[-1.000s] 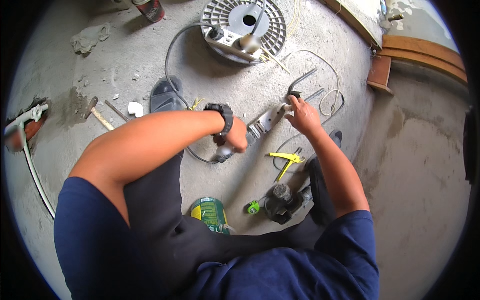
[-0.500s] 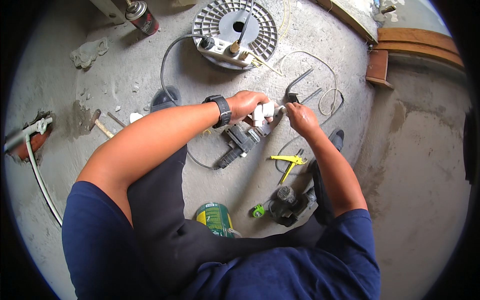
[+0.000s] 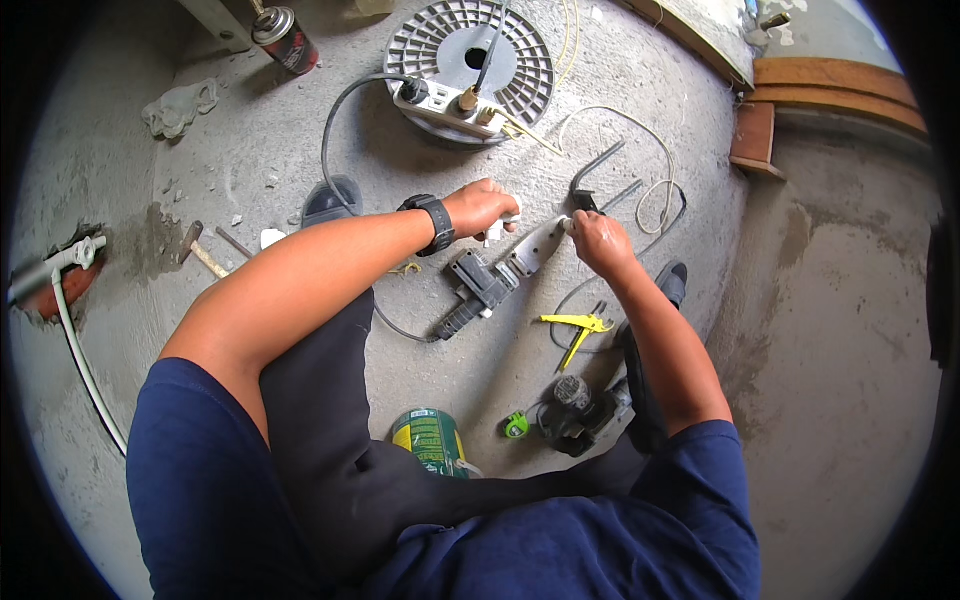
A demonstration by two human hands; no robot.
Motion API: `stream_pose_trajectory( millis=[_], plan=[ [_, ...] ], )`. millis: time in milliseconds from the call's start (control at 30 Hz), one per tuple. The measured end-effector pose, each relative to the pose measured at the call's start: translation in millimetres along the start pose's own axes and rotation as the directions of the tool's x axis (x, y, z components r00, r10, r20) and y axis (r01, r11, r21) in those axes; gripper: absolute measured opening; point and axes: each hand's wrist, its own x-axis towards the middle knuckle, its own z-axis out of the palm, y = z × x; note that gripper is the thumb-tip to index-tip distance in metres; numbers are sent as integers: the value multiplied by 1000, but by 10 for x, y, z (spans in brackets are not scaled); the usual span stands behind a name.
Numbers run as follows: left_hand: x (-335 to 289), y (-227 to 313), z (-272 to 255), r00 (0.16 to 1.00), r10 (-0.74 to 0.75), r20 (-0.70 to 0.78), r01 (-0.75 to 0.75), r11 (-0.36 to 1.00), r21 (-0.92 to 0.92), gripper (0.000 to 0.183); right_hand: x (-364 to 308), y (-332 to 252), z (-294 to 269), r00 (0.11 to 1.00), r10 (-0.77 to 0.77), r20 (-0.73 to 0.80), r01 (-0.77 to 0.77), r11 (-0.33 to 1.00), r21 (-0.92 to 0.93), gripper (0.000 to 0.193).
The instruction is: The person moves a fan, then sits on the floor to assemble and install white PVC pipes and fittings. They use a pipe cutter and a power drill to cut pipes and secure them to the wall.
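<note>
My left hand (image 3: 478, 208), with a black watch (image 3: 438, 222) on the wrist, is closed around a white plastic pipe fitting (image 3: 494, 232), mostly hidden by the fingers. My right hand (image 3: 602, 242) pinches a small white plastic piece (image 3: 567, 226) beside the tip of a flat metal plate (image 3: 538, 246). That plate belongs to a dark pipe-welding iron (image 3: 484, 282) lying on the floor between my arms. Whether the white piece touches the plate, I cannot tell. Just beyond my right hand lies a black bent-wire stand (image 3: 587, 198).
A power strip (image 3: 440, 100) rests on a grey spool (image 3: 410, 50) ahead. Nearer me lie a yellow pipe cutter (image 3: 577, 328), green tape measure (image 3: 516, 425), dark power tool (image 3: 580, 415) and green can (image 3: 430, 440). A hammer (image 3: 207, 256) and spray can (image 3: 287, 42) are leftward. Cords cross the floor.
My left hand has moved left, away from the right hand, and its fitting has turned and is now less visible. More of the metal plate shows. My right hand has shifted slightly.
</note>
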Motion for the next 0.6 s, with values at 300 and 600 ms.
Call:
stream_pose_trajectory(
  millis=[300, 600],
  plan=[
    [5, -24, 103, 998, 2, -58, -7, 996, -93, 37, -9, -10, 26, 999, 29, 34, -26, 996, -83, 25],
    [68, -111, 66, 996, 21, -86, -37, 981, -192, 37, -70, -87, -112, 998, -30, -46, 27, 996, -83, 15]
  ],
)
